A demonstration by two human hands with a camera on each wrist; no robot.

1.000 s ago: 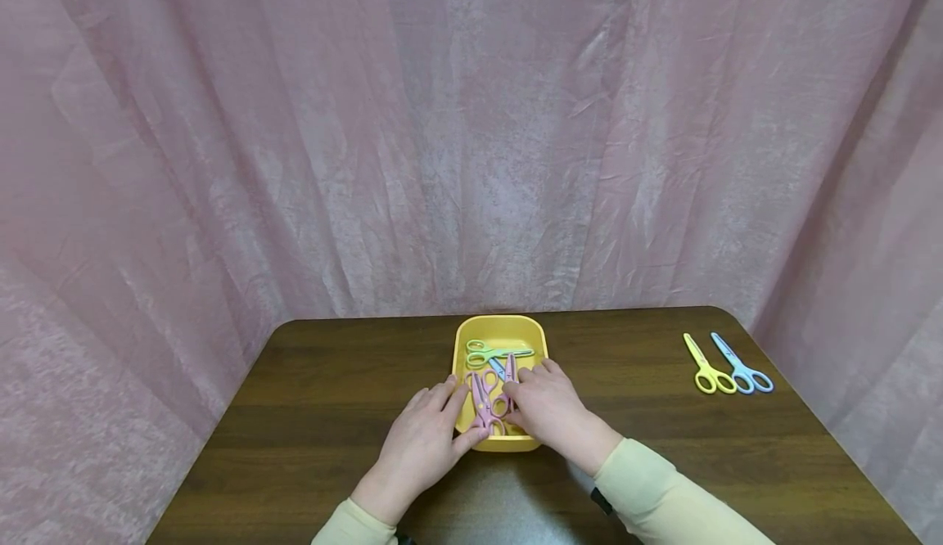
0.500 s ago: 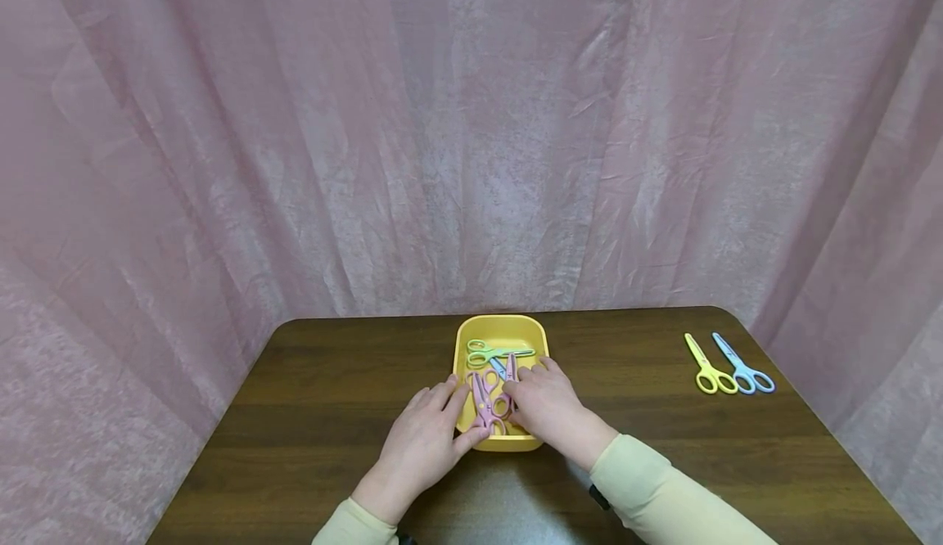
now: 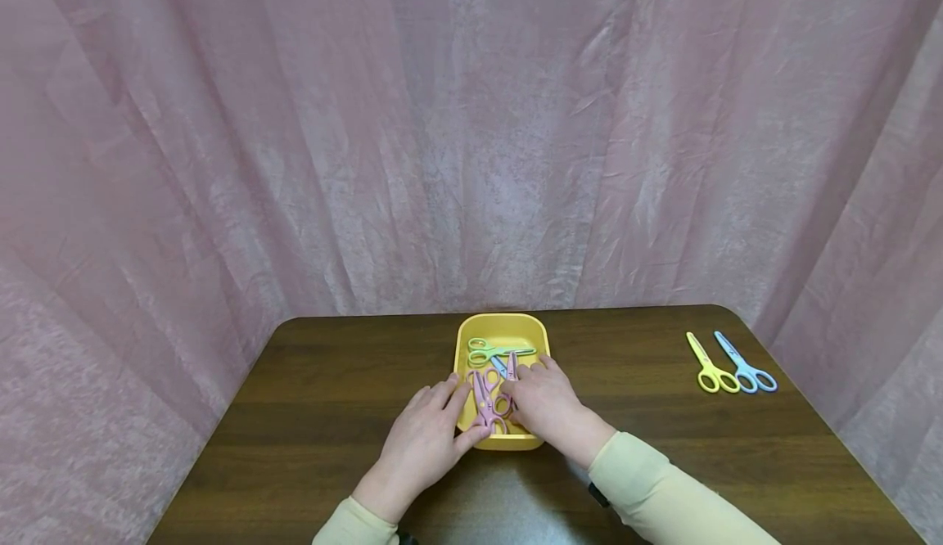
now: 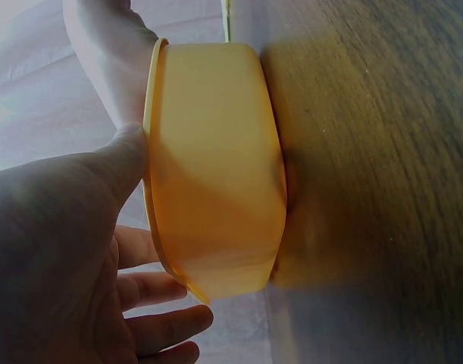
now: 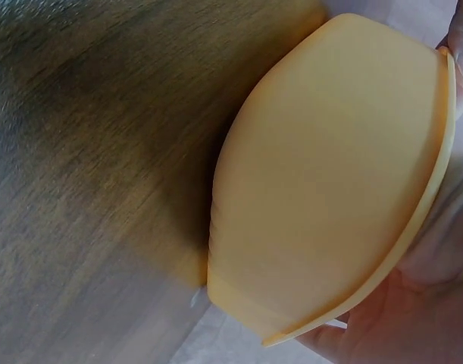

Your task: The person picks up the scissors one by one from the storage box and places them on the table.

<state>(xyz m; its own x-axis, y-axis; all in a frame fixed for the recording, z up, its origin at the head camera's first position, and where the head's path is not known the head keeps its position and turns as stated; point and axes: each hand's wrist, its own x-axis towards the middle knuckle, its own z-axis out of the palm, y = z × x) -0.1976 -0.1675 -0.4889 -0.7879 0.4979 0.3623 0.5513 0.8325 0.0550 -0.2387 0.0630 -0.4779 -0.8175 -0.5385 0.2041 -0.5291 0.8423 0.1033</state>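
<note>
A yellow tray (image 3: 503, 444) holds several child's scissors. My left hand (image 3: 420, 439) lies along its front left corner, fingers extended at the rim and thumb over the front edge. Under that thumb's side lie pink scissors (image 3: 482, 398). My right hand (image 3: 552, 402) reaches over the right rim, fingers bent around a second pair of pink scissors (image 3: 512, 362), whose middle it covers. Green scissors (image 3: 482, 353) lie crosswise at the back, over blue scissors (image 3: 498, 367). In both wrist views only the tray's outer wall (image 4: 216, 167) shows, not its contents.
Yellow scissors (image 3: 709, 365) and blue scissors (image 3: 744, 363) lie side by side at the right of the dark wooden table (image 3: 324, 414). A pink curtain (image 3: 471, 136) hangs behind the table's back edge.
</note>
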